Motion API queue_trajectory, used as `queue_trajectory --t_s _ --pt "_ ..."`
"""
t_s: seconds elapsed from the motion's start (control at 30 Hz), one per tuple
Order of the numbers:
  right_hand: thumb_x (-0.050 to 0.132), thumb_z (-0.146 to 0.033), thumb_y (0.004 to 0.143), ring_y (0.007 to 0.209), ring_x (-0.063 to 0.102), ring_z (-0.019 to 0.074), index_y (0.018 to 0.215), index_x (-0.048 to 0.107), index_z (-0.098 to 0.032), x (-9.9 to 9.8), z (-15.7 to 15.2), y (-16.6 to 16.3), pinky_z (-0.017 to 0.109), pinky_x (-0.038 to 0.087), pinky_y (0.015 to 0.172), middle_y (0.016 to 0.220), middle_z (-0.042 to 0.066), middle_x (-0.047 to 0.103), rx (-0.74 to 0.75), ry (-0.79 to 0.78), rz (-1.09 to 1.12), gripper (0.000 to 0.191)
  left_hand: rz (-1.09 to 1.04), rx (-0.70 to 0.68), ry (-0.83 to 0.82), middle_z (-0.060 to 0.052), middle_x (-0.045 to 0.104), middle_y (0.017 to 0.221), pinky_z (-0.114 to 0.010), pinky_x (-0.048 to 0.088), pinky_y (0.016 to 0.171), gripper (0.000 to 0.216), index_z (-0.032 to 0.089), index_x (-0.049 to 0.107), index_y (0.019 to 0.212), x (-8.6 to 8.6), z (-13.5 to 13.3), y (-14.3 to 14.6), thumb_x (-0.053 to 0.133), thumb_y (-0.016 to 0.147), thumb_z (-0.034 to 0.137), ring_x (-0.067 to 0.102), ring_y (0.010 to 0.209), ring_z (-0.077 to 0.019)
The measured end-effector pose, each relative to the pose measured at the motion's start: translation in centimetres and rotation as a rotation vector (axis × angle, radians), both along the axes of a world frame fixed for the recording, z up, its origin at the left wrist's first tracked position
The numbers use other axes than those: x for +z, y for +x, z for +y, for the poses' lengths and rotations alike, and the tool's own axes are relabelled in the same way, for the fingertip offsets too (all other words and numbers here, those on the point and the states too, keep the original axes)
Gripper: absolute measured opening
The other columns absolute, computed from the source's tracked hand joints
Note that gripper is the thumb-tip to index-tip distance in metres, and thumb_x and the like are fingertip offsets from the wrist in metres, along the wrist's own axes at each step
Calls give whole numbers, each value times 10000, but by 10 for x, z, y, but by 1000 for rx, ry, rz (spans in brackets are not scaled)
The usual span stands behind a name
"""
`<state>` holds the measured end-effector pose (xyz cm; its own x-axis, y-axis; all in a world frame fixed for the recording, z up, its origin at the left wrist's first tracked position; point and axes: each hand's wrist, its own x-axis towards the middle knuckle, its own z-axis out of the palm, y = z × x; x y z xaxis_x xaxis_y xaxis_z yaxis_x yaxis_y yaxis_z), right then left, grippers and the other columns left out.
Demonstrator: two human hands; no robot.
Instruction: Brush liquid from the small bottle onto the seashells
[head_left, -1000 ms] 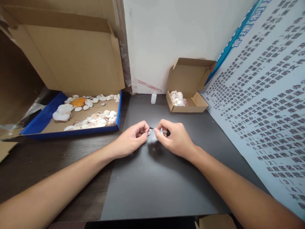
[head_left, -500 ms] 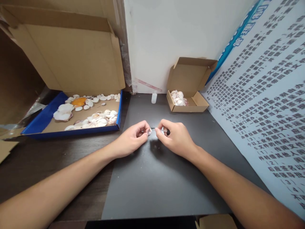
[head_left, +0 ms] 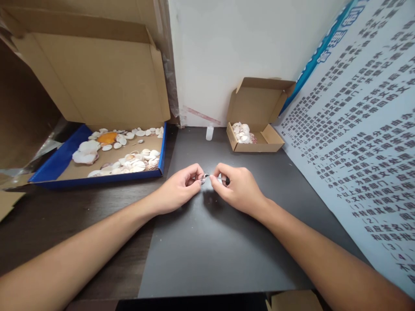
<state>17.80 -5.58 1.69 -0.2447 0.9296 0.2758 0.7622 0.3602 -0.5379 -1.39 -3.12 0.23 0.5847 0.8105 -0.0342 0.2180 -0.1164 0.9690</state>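
Moved slightly leftward, the right hand point(head_left: 238, 185) pinches a slim tool point(head_left: 220, 178), dark tip facing the small shell point(head_left: 203, 179) that the left hand point(head_left: 183, 188) pinches opposite, presumably for steadiness.

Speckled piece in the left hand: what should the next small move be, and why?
Probably a light stroke of the slim tool's dark tip across the speckled piece: the left hand pinches it, and the right hand has the tip at or near its edge.
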Motion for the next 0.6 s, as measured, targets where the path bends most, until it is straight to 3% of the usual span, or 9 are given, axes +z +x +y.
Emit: queue_trajectory --t_s 0.07,0.17,0.3,0.43,0.6 --pt "557 -288 849 497 425 99 726 582 -207 0 -1 -1 234 268 539 540 -52 497 -27 35 -7 150 5 -2 -2 91 412 592 -228 303 509 96 211 431 845 0 0 0 487 895 271 360 496 -75" --pt "547 -288 861 498 425 96 755 599 -207 0 -2 -2 233 276 548 563 -48 527 89 62 -21 143 -5 -6 -2 79 451 635 -227 301 508 98 209 425 837 0 0 0 491 882 265 359 506 -70" --pt "547 -280 869 501 448 106 758 596 -207 0 -2 0 243 255 546 566 -38 555 -4 42 -97 141 -8 -4 -7 88 417 605 -231 296 512 90 211 428 831 1 0 1 485 882 258 356 503 -76" --pt "531 -286 890 518 465 106 797 600 -212 0 -1 1 242 257 555 595 -40 575 67 27 -91 137 -16 3 -7 89 419 620 -229 291 504 92 210 428 825 1 0 1 494 877 246 357 497 -68" --pt "512 -259 891 533 465 113 799 596 -208 1 -1 2 242 262 560 607 -32 582 -6 21 -103 135 -14 -3 -35 98 401 585 -214 287 469 110 210 423 833 1 0 1 484 904 267 360 463 -61"
